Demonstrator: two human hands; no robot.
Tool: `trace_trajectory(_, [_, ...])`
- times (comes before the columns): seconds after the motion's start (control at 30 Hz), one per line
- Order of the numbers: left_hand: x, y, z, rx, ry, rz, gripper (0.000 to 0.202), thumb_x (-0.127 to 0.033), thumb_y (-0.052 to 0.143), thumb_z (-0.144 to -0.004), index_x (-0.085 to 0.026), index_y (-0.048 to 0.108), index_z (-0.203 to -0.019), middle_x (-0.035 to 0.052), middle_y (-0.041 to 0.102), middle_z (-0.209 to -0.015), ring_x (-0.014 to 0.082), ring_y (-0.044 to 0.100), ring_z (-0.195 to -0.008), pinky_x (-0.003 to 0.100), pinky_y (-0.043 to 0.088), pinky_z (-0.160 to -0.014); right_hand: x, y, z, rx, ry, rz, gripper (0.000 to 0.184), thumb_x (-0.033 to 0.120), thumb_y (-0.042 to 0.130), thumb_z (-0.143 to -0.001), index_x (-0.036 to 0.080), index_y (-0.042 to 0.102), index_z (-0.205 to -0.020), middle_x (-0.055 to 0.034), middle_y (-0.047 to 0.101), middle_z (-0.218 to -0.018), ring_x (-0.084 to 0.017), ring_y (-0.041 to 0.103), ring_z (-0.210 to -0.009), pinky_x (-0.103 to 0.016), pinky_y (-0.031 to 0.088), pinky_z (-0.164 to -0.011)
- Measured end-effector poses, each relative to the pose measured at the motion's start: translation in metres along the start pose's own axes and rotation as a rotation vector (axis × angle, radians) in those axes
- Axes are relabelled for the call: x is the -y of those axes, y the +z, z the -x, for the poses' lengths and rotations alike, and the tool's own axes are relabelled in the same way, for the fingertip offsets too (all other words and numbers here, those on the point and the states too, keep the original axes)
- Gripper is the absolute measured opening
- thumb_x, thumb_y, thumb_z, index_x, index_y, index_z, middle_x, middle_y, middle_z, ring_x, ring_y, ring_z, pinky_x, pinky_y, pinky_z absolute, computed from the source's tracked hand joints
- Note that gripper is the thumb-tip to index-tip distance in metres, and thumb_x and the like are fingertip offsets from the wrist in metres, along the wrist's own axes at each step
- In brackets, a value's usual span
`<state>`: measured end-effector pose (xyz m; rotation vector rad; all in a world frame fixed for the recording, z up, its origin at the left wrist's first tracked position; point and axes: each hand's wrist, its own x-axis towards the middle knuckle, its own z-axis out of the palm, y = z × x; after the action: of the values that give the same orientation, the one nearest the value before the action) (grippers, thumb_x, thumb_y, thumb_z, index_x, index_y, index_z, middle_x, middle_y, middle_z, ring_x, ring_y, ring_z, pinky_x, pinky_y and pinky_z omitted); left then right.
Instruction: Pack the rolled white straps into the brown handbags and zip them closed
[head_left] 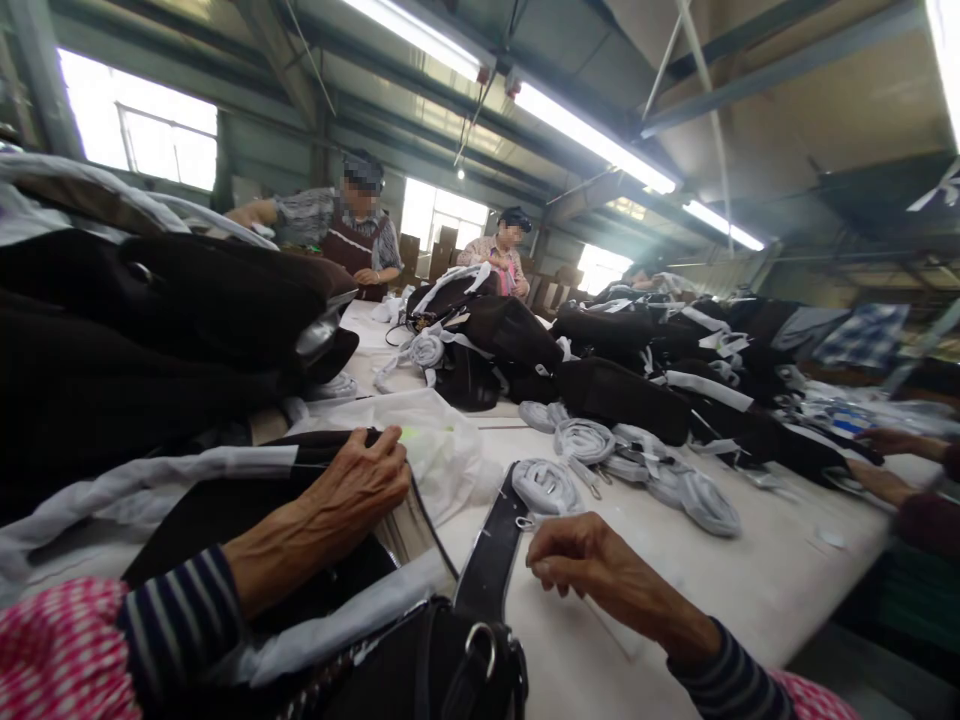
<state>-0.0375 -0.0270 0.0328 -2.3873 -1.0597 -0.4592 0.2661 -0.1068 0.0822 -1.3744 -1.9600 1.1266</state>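
Observation:
My left hand (360, 490) is closed on the top edge of a dark handbag (217, 510), whose beige lining shows beside the fingers. The bag's handles (345, 610) are wrapped in white padding, and a metal ring (480, 645) sits at its near end. To the right, my right hand (581, 560) hovers over the white table with fingers curled and pressed together; what they hold, if anything, I cannot make out. Just left of it lies a flat dark strap (487, 560), with a coiled, white-wrapped strap (546, 487) at its far end.
Dark bags are heaped at left (150, 320) and across the middle (622, 395). More wrapped strap coils (585, 440) lie on the table (697, 590). Two people (360, 225) work across it, and another person's hands (889, 480) reach in at right. A clear plastic bag (442, 440) lies mid-table.

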Motion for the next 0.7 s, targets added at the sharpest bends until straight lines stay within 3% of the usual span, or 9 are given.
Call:
trace_trajectory(0.1, [-0.003,-0.001,-0.004,0.060,0.004,-0.144,0.024,0.003,0.050,-0.089,-0.010,0.070,-0.091,0.0151,0.067,-0.094,0.0362,0.056,-0.105,0.044,0.039,-0.076,-0.010,-0.002,0.005,-0.119,-0.003,0.029,0.012,0.023,0.062,-0.084,0.015,0.069,-0.088,0.0013,0.059,-0.071,-0.011,0.051,-0.061,-0.024,0.042,-0.059])
trace_trajectory(0.2, [-0.001,0.000,-0.005,0.029,0.002,-0.118,0.024,0.004,0.050,-0.088,-0.009,0.070,-0.088,0.0137,0.067,-0.091,0.0343,0.058,-0.100,0.041,0.036,-0.071,-0.016,-0.012,0.012,-0.243,-0.011,0.174,0.011,0.017,0.056,-0.085,0.016,0.067,-0.084,0.0014,0.060,-0.071,-0.012,0.053,-0.063,-0.024,0.041,-0.061])
trace_trajectory(0.4, [0.001,0.017,-0.005,-0.027,-0.046,-0.090,0.020,0.005,0.054,-0.081,-0.011,0.067,-0.084,0.0106,0.064,-0.088,0.0307,0.053,-0.097,0.039,0.031,-0.072,-0.019,-0.029,0.027,-0.330,-0.011,0.500,0.016,0.018,0.056,-0.089,0.017,0.064,-0.075,0.0032,0.058,-0.064,-0.013,0.051,-0.062,-0.025,0.036,-0.061])
trace_trajectory(0.6, [0.011,0.030,-0.004,-0.047,-0.025,-0.081,0.022,0.002,0.050,-0.083,-0.015,0.064,-0.081,0.0093,0.063,-0.085,0.0319,0.052,-0.095,0.041,0.031,-0.072,-0.023,-0.021,0.025,-0.390,-0.037,0.521,0.014,0.018,0.051,-0.096,0.019,0.062,-0.087,0.0058,0.057,-0.061,-0.011,0.053,-0.058,-0.024,0.036,-0.061])
trace_trajectory(0.7, [0.024,0.039,-0.003,-0.123,0.004,0.129,0.021,0.000,0.050,-0.084,-0.017,0.062,-0.081,0.0066,0.061,-0.080,0.0292,0.052,-0.090,0.040,0.029,-0.071,-0.025,-0.015,0.015,-0.426,-0.117,0.586,0.013,0.013,0.054,-0.094,0.019,0.063,-0.086,0.0038,0.062,-0.070,-0.012,0.057,-0.065,-0.023,0.039,-0.067])
